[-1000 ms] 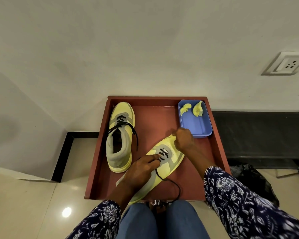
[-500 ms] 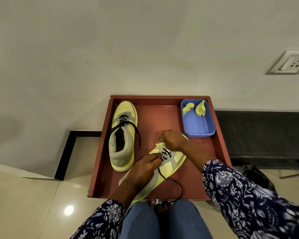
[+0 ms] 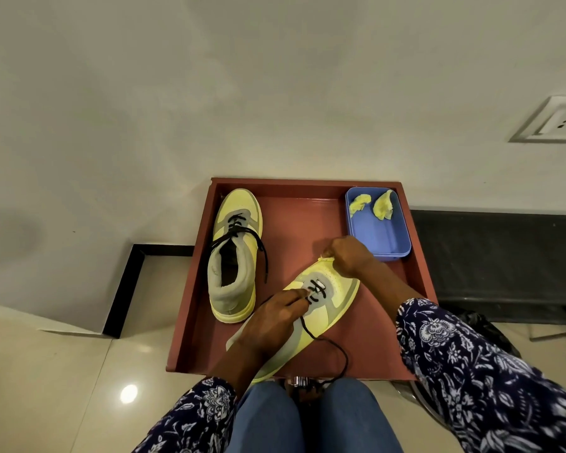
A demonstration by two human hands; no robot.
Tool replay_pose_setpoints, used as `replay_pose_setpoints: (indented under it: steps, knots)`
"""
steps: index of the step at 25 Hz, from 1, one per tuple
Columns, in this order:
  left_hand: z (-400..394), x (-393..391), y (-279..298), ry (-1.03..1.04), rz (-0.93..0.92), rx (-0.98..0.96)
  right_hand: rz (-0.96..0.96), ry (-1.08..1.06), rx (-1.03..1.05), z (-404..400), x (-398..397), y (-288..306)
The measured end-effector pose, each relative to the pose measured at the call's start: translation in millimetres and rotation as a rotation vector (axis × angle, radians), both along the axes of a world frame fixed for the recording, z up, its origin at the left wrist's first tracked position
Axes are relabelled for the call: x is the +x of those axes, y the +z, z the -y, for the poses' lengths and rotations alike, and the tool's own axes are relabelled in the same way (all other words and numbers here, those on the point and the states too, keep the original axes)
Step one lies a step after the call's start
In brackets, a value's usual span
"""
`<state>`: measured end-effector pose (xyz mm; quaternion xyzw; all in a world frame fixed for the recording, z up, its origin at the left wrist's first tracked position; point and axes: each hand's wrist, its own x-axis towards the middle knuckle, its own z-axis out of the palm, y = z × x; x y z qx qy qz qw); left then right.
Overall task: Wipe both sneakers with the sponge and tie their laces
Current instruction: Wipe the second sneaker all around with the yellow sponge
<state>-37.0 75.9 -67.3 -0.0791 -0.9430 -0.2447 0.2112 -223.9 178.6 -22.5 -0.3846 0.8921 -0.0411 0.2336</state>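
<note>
Wall (image 3: 242,93): pale, fills the upper half of the view; white socket plate (image 3: 556,120) set into it at far right.
Floor (image 3: 62,371): glossy beige tiles with one bright light spot at lower left.
Tray (image 3: 307,220): reddish-brown, square, raised rim, pushed against the wall; carries both sneakers and the blue tub.
Sleeves (image 3: 471,371): dark blue with white floral print, on both forearms; blue denim knees (image 3: 307,420) at the near edge of the tray.
Left sneaker (image 3: 234,256): yellow and grey, upright on its sole along the left side of the tray, toe toward the wall; black laces hanging loose over both sides of the collar; well apart from both hands.
Right sneaker (image 3: 327,308): yellow and grey, lying diagonally across the near middle of the tray, toe pointing up-right; sits between and under the two hands; one black lace (image 3: 334,348) trailing off in a loop toward the near rim.
Blue tub (image 3: 379,237): rectangular, in the far right corner; holds two crumpled yellow sponge pieces (image 3: 371,204) at its far end; just beyond the right hand.
Left hand (image 3: 275,318): draped over the middle of the right sneaker, fingertips pinching at the laced eyelets.
Right hand (image 3: 350,256): curled into a fist at the toe of the right sneaker, gripping a small yellow sponge scrap (image 3: 324,256) pressed against the toe cap.
</note>
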Motion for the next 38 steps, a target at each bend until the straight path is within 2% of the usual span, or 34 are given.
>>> replay_pose_setpoints:
  steps: [9,12,18,28,30,33,35,37,38]
  knots:
    - [-1,1,3,0.005,0.005,-0.019,0.072,0.186,-0.106,14,31,0]
    - [-2,2,4,0.005,-0.001,0.008,0.043,0.145,-0.106,6,22,1]
    - [-2,1,5,0.013,0.002,0.025,-0.064,-0.072,-0.127,-17,14,-7]
    - [-1,-1,4,0.022,0.0,-0.02,-0.074,0.009,-0.355,-26,50,-24]
    - [-1,0,2,0.028,-0.002,-0.03,-0.098,-0.059,-0.403,-31,61,-32]
    - [-2,-1,2,0.027,0.001,-0.03,0.001,-0.323,-0.488,-37,83,-37]
    - [-1,-1,2,0.023,0.002,-0.028,-0.051,-0.441,-0.566,-44,96,-42]
    - [-1,-1,2,0.009,0.001,-0.008,-0.094,-0.381,-0.595,-57,100,-50]
    - [0,-1,2,-0.001,-0.003,0.001,-0.049,-0.378,-0.573,-60,99,-50]
